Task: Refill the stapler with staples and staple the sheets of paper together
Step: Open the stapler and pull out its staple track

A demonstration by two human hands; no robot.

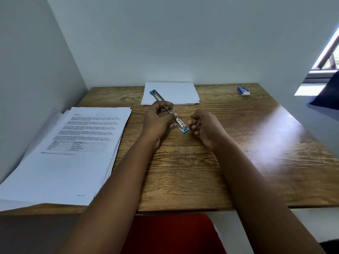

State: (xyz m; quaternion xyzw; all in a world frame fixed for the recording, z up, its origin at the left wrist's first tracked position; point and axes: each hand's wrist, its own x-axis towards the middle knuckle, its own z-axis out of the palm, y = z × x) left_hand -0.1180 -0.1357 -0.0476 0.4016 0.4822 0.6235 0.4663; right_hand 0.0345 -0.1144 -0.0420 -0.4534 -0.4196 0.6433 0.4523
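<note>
Left hand (156, 119): fingers pinch the hinge of the opened stapler (169, 111).
Right hand (200, 125): curled shut; contents unseen.
Stapler: desk centre, lying 11-to-5; light, rigid, slick metal; grip mid-body.
Staple box (243, 91): 1 o'clock.
Printed sheets (73, 149): 9 o'clock.

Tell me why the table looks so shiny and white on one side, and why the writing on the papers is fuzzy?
In the head view, daylight from the window bounces off the wooden table as white glare on the right. The printed stack sits near the left edge, where the wide lens stretches and softens things, so its small text blurs. The stapler in the left hand looks sharper, near the middle.
</note>
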